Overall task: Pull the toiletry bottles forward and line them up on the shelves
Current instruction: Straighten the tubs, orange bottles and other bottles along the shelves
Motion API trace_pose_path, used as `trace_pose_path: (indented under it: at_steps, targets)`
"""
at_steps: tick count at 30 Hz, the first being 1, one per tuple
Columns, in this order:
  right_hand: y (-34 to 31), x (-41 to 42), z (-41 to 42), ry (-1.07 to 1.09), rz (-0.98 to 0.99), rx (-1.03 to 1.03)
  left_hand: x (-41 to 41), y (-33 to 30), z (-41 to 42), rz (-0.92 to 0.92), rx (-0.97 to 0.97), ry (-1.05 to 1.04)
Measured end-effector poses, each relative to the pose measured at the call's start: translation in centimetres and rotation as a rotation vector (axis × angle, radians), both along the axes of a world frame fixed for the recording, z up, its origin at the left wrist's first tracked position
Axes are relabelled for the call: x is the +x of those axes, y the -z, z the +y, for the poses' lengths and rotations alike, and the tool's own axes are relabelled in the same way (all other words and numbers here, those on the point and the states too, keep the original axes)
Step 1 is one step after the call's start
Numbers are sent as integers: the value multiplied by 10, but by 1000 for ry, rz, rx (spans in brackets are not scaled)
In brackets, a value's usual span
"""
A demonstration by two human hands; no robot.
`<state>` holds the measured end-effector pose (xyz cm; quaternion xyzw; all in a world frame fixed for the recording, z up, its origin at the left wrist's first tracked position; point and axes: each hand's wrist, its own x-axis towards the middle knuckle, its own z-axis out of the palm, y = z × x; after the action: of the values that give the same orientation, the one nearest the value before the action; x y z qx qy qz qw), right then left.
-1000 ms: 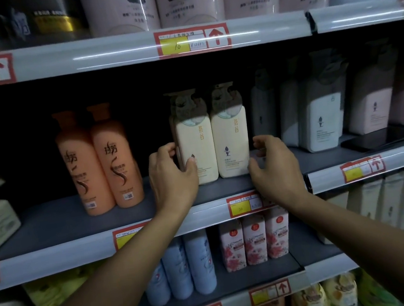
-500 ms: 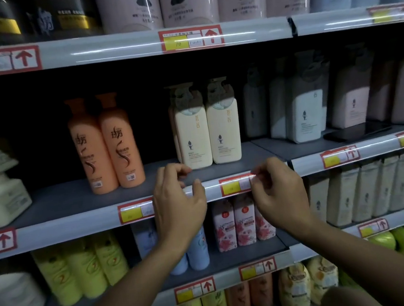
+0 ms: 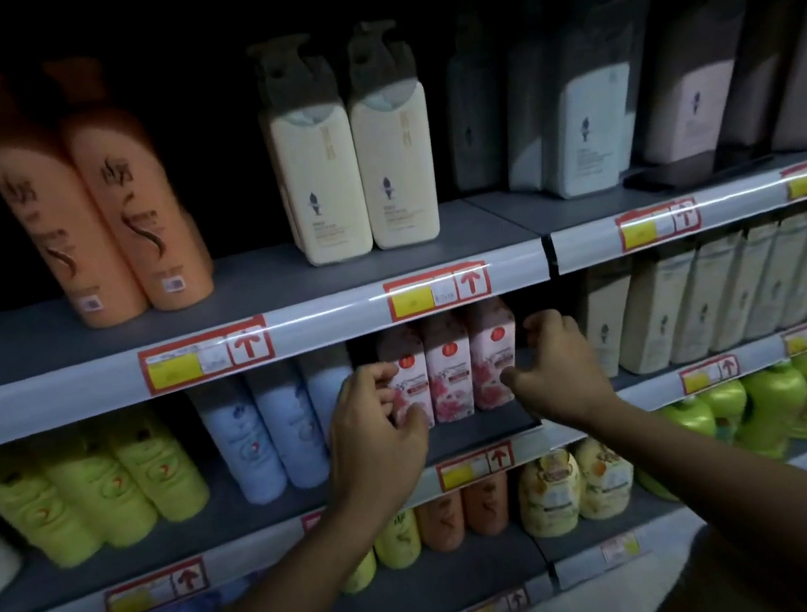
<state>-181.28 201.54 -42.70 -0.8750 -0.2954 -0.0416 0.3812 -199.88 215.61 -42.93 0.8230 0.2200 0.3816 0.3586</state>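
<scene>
Shelf-edge tags (image 3: 438, 291): red frames, yellow patch, red up-arrow; printed figures too blurred to read.
Bottle labels, 12 o'clock, orange bottles (image 3: 91, 204): dark script, illegible.

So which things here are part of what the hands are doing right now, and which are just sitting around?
In hand:
three pink floral bottles
left hand, touching the leftmost one
right hand, fingers curled beside the rightmost one

Sitting around:
two orange bottles
two cream pump bottles
pale blue bottles
flat black phone
</scene>
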Motion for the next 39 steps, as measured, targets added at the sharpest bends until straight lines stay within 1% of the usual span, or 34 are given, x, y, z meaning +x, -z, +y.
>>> trace_pose_path:
  at_steps: [3, 5, 10, 14, 17, 22, 29, 36, 39]
  targets:
    - [6, 26, 9, -6, 97, -26, 23, 14, 5, 93, -56, 23]
    - [11, 43, 17, -66, 168, -1, 37, 18, 6, 140, -68, 10]
    - [39, 58, 20, -163, 234, 169, 62, 31, 15, 146, -124, -109]
    - [51, 62, 21, -275, 295, 94, 68, 43, 24, 149, -144, -134]
    - [55, 67, 26, -277, 289, 54, 76, 53, 29, 147, -169, -127]
    - [60, 67, 32, -286, 226, 2, 88, 61, 31, 134, -298, -129]
    - [61, 67, 38, -222, 183, 19, 95, 63, 30, 122, -273, -205]
    - [61, 59, 41, -182, 122, 2, 94, 59, 27, 134, -289, -215]
    - [60, 58, 41, -167, 113, -41, 92, 55, 26, 154, -297, -203]
